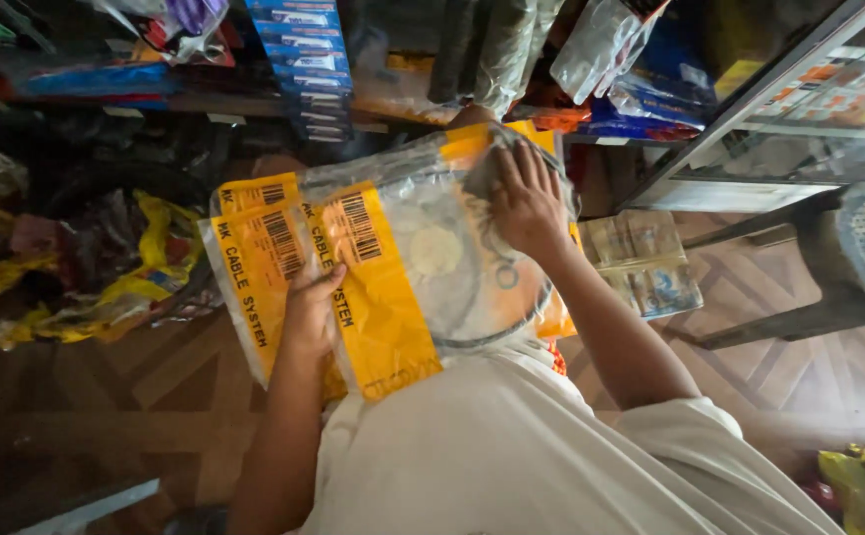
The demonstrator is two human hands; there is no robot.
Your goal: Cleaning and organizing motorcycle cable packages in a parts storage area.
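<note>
We've got a stack of clear plastic packets (403, 287) with yellow labels held up in front of our chest, above the wood floor (185, 396), with coiled cable showing through the front one. Our left hand (312, 312) has its grip clamped on the stack's lower left edge, thumb on the yellow label. Our right hand (527, 203) lies flat with fingers spread on the top right corner, pressing rather than grabbing, and shelves (284, 104) packed with stock sit right behind.

Blue boxes (304, 59) stacked on shelf; glass cabinet (799, 109) right; yellow bags (145, 277) left.
</note>
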